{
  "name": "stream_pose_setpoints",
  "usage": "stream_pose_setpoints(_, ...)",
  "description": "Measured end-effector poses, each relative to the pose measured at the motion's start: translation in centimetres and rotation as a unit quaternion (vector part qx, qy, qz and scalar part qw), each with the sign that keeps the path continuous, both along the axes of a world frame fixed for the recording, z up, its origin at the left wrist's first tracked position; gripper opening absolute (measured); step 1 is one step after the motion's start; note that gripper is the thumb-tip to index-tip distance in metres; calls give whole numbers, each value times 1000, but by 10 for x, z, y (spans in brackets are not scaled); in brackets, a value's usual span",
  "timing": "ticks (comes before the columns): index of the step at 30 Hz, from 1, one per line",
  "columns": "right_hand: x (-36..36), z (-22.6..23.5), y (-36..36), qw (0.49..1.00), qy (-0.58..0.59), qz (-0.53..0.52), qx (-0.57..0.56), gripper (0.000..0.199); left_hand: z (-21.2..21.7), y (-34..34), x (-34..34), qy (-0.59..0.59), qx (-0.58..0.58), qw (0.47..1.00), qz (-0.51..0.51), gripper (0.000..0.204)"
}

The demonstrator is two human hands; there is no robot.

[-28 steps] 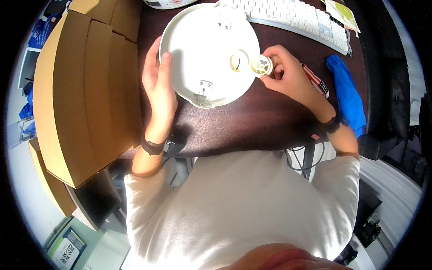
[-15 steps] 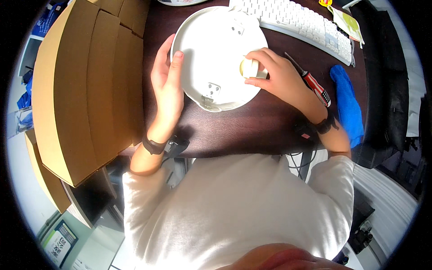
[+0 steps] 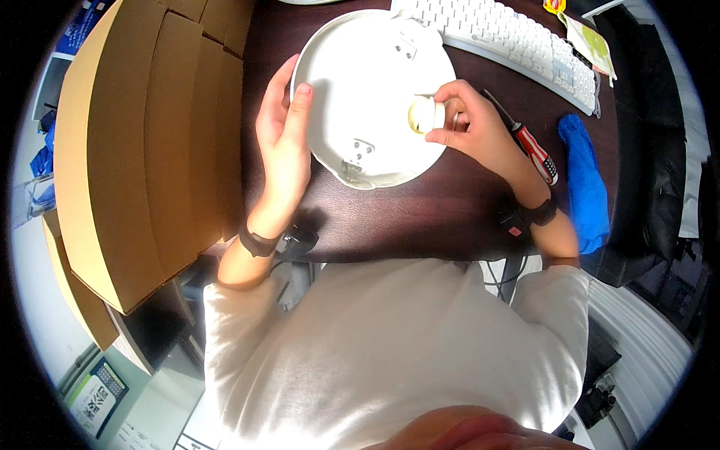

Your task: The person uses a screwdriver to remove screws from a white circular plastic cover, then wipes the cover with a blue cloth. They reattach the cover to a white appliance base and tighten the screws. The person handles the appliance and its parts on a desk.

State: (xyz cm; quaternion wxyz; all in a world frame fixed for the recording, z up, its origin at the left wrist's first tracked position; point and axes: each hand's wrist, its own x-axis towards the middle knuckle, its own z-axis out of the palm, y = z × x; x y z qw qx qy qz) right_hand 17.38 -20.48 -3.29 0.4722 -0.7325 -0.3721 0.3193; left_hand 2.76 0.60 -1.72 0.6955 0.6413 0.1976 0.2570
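Round white plastic housing point(image 3: 352, 82) is right in front of you over the counter point(image 3: 405, 217), just below the keyboard point(image 3: 510, 43). Your left hand point(image 3: 286, 131) has its left rim, thumb over the edge and the fingers outside. Your right hand point(image 3: 480, 124) is pinching a small white cap point(image 3: 438, 115) between thumb and fingers, right by the round opening near the housing's right edge. Looks like cap-handling is the step you're on, though I can't tell if it's going in or coming out. Either way, I'd say the next move calls for a steady left grip and the cap square to that opening.
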Motion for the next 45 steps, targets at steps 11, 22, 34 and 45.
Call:
stream_pose_setpoints(11, 3, 9, 3, 923, -373, 67, 71, 34, 1, 0, 1, 7, -4, 1000, 2, 46)
stream_pose_setpoints(22, -4, 22, 4, 974, -221, -25, -41, 34, 2, 0, 1, 2, -1, 1000, -7, 45)
stream_pose_setpoints(34, -2, 24, -1, 918, -393, 63, 5, 37, 1, -1, 0, 2, 15, 1000, 0, 44)
stream_pose_setpoints(45, -10, 18, 4, 871, -476, 123, 17, 35, 1, -1, 0, 8, 13, 1000, -3, 46)
